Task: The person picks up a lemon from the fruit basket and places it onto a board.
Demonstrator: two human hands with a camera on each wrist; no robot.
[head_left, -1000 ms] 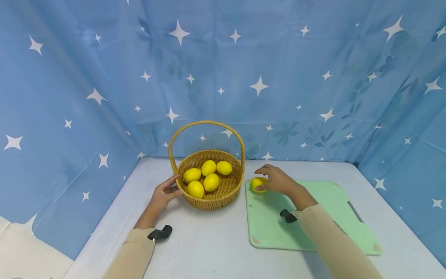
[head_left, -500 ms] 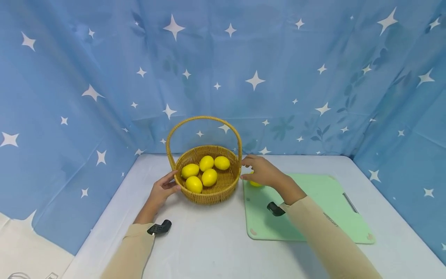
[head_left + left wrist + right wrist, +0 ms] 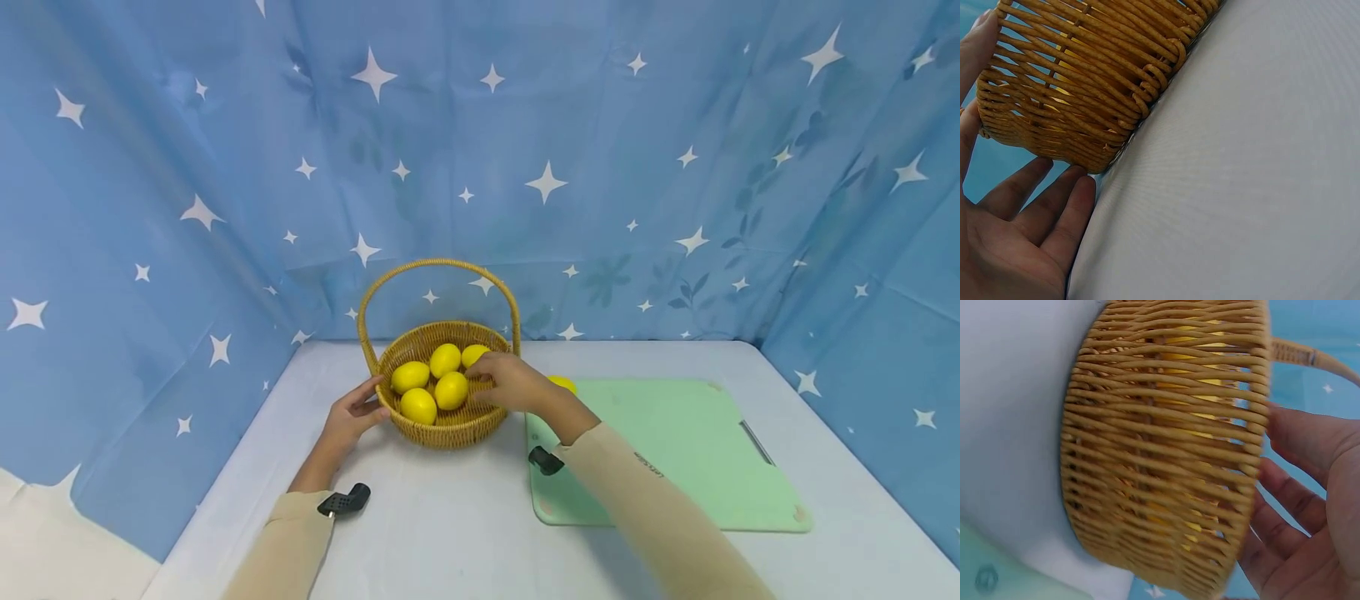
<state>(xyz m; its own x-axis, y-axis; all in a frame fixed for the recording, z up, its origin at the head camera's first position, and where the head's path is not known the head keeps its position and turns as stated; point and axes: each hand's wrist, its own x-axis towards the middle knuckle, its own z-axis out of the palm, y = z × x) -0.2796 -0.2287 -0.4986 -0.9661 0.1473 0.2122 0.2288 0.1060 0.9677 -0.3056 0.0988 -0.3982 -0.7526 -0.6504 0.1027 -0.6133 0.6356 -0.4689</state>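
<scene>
Wicker basket [image 3: 450, 437], arched handle [image 3: 442, 262] upright above it, standing on the white table [image 3: 442, 525]; taken as landmark for all places. Inside: five yellow lemons, namely left lemon [image 3: 409, 377], front lemon [image 3: 418, 407], back lemon [image 3: 446, 360], near-centre lemon [image 3: 452, 391] and back-right lemon [image 3: 473, 354]. Right of the basket lies a green board [image 3: 675, 433]; board lemon [image 3: 562, 384] sits at its far corner nearest the basket, partly hidden by the right wrist.

Left hand [image 3: 351, 422]: at the basket's left side, thumb and forefinger spread along the rim; left wrist view has the other fingers extended at the outer wall. Apparently a steadying touch.

Right hand [image 3: 517, 383]: over the basket's right rim, thumb apart from the relaxed fingers, nothing seen in its grasp. Wall hides the fingertips in the right wrist view; contact with any lemon cannot be told.

Key relation: near-centre lemon is just left of the right fingertips, inside the basket; right hand is clearly the nearer. Its outline looks almost round, so its long axis is unreadable. Back-right lemon lies just beyond the same fingers, its lower edge covered. Judgement: choosing between these two depends on finger placement; thumb and fingers face the near-centre one more squarely.
</scene>
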